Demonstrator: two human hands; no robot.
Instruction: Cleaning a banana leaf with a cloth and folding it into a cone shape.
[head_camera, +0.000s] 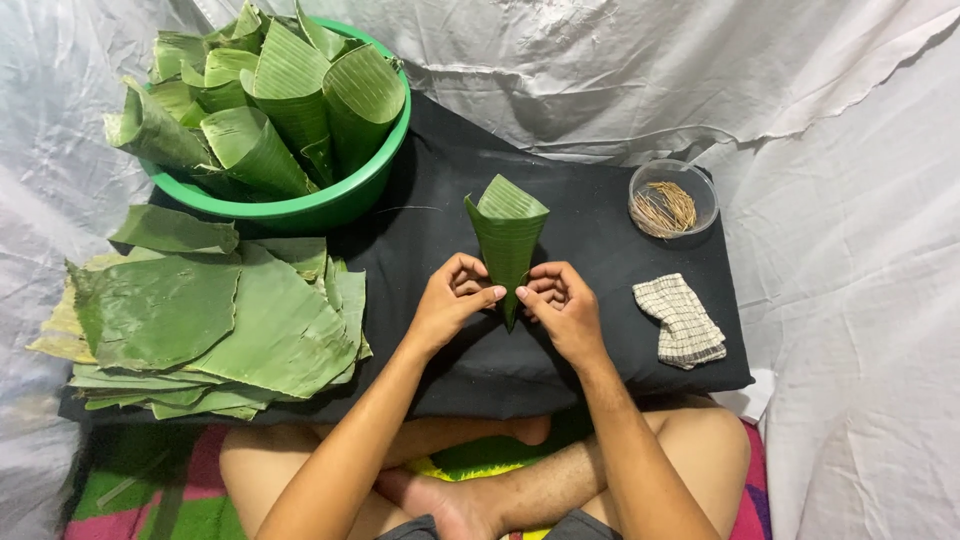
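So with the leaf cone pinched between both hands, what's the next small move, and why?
Probably the right hand reaches for a stick from the small bowl, while the left hand keeps the leaf cone pinched: it looks rolled but shows no pin.

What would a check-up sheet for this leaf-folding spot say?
Surface: black mat on white sheeting.
Job's things: leaf cone upright, pinched near its tip by left hand and right hand.
Clutter: green basin of cones; flat leaf stack; clear bowl of thin sticks; checked cloth.
Fingers: both closed on the cone.
Cables: nothing seen.
Surroundings: bright patterned floor mat.
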